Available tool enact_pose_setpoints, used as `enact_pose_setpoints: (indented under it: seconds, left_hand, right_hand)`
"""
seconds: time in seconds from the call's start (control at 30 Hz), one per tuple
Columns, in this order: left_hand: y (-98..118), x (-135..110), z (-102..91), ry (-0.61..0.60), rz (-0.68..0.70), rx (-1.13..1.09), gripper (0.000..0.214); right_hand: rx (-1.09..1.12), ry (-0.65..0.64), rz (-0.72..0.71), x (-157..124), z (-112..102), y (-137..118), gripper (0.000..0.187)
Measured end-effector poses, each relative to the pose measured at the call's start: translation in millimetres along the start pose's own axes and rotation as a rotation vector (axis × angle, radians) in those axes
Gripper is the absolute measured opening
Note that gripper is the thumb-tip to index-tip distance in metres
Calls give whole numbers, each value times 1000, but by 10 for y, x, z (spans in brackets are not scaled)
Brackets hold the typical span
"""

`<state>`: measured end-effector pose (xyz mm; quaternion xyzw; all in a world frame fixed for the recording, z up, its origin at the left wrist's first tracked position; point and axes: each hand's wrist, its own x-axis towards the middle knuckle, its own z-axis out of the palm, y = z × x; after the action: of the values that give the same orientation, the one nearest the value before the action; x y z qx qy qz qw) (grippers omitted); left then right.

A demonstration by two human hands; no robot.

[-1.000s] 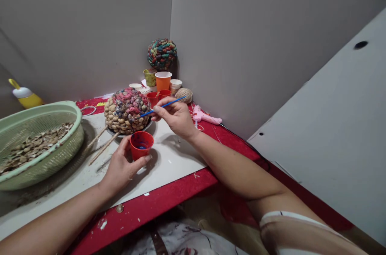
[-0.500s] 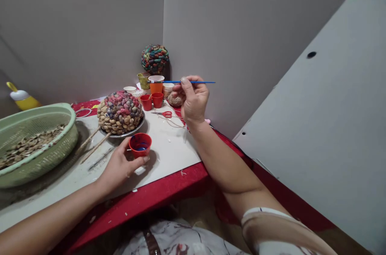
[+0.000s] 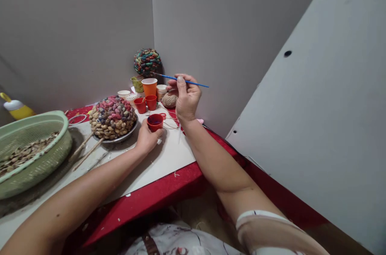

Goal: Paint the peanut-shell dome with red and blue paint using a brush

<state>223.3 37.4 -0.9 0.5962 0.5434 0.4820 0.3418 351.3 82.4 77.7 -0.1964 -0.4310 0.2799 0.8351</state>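
My left hand (image 3: 147, 139) is wrapped round a small red paint cup (image 3: 155, 121) with blue paint inside, resting on the white board (image 3: 157, 162) just right of the peanut-shell dome (image 3: 112, 117). The dome sits on a metal plate, its top painted pink and dark blue, its lower shells bare. My right hand (image 3: 185, 98) is raised above the board's right end and pinches a thin blue paintbrush (image 3: 181, 80), which lies nearly level with its bristle end pointing left.
A green basket (image 3: 33, 154) of shells stands at the left. Behind the dome are two red cups (image 3: 146, 103), an orange cup (image 3: 149, 86), a finished multicoloured shell ball (image 3: 146, 62) and a twine ball (image 3: 169, 100). Grey panels close the back and right.
My left hand has slid the red paint cup forward and to the right, up beside the dome. My right hand stays raised with the brush, now tilted slightly.
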Motion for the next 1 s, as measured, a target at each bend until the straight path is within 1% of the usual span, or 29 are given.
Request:
enact_pose_setpoints:
  seconds: [0.1, 0.2, 0.33, 0.43, 0.53, 0.63, 0.73, 0.87, 1.0]
  left_hand:
    - [4, 155, 117, 63, 10, 52, 42]
    - [-8, 305, 187, 111, -4, 104, 42]
    - [-60, 499, 271, 144, -52, 155, 40]
    - [-83, 611, 341, 154, -66, 172, 34]
    - [-84, 689, 413, 155, -72, 176, 32]
    - [-91, 753, 487, 161, -73, 173, 33]
    - [-115, 814, 551, 166, -73, 175, 35]
    - [-141, 888, 595, 161, -66, 187, 35]
    - [-129, 943, 621, 147, -63, 209, 36]
  right_hand:
    - [-69, 9, 34, 39, -29, 9, 34]
    - [-122, 1, 17, 70, -50, 14, 37]
    - [-185, -34, -10, 84, -60, -1, 40]
    - [-180, -46, -21, 79, -59, -14, 40]
    - [-189, -67, -39, 65, -60, -11, 39]
    - [-233, -79, -42, 47, -61, 2, 38]
    - [-221, -78, -43, 35, -60, 18, 38]
    - [-194, -69, -60, 39, -64, 33, 37]
    - [-250, -52, -66, 67, -79, 36, 38]
